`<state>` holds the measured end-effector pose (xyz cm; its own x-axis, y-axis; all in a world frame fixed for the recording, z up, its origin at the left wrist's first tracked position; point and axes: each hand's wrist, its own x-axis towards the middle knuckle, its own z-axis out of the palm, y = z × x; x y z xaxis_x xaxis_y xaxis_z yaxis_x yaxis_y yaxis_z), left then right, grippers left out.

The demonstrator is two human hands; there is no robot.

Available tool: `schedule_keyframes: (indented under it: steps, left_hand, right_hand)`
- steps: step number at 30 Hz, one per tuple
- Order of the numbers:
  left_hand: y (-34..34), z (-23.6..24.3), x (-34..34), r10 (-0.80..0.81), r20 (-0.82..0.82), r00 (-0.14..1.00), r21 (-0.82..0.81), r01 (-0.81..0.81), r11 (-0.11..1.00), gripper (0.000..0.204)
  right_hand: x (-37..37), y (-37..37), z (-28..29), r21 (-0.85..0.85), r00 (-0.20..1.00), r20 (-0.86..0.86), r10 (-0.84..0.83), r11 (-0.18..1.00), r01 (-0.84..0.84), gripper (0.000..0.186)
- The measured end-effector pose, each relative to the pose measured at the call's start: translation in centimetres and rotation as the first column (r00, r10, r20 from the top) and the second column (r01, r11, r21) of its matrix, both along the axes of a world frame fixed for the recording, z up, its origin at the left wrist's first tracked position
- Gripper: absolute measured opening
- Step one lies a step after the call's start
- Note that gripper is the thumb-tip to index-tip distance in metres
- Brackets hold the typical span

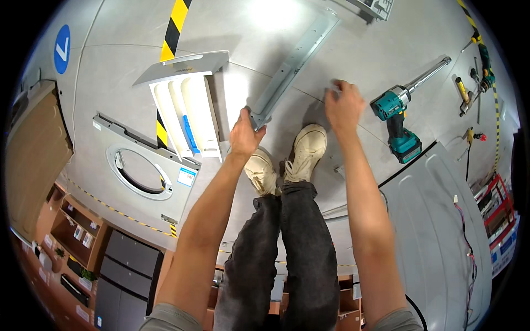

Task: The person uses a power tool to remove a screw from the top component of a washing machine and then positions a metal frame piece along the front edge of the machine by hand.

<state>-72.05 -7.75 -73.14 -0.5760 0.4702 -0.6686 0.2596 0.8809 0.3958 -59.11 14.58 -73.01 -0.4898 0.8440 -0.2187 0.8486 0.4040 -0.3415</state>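
Left hand [246, 135] clamps the near end of a long grey metal channel bar [291, 67] | right hand [345, 106] beside it, empty, blurred fingers seemingly apart | mid-length support would likely steady it

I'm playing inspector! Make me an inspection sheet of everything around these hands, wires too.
Surface: light-grey floor, with yellow-and-black striped tape.
Things in hand: long grey metal rail, gripped at its near end.
Clutter: teal-and-black cordless power tool with a silver shaft; grey panel with a round hole; white plastic drawer with a grey front.
Hands: left hand holds the rail; right hand looks empty, not touching it.
Cables: thin multicoloured wire bundle on the large grey sheet panel.
Surroundings: brown wooden shelves at lower left.
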Motion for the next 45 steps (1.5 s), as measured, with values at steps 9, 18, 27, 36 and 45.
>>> schedule_keyframes:
  steps: [9, 18, 27, 36, 45]
  left_hand:
    - [-0.5, 0.6, 0.1, 0.123, 0.115, 0.986, 0.133, -0.138, 0.982, 0.061]
    - [-1.6, 6.0, 1.6, 0.139, 0.079, 0.987, 0.146, -0.149, 0.978, 0.06]
    - [-0.5, 20.3, 1.6, 0.078, 0.013, 0.997, 0.193, -0.079, 0.978, 0.053]
    - [-1.0, 41.9, 2.9, 0.026, -0.147, 0.989, 0.297, 0.019, 0.955, 0.051]
    - [-3.8, 63.3, 3.6, 0.003, -0.154, 0.988, 0.372, 0.056, 0.927, 0.048]
  right_hand:
    - [-6.5, -0.8, -2.6, -0.939, 0.606, 0.023, -0.795, 0.191, 0.286, 0.034]
    - [-4.9, -0.9, 1.7, -0.993, 0.582, -0.036, -0.812, 0.096, 0.073, 0.021]
    - [-1.6, -0.3, 14.9, -0.996, 0.465, -0.063, -0.883, 0.085, 0.027, 0.047]
    - [0.4, -0.8, 38.0, -0.98, 0.452, -0.199, -0.87, 0.165, -0.113, 0.028]
    - [3.8, -2.3, 57.9, -0.956, 0.418, -0.275, -0.866, 0.198, -0.218, 0.035]
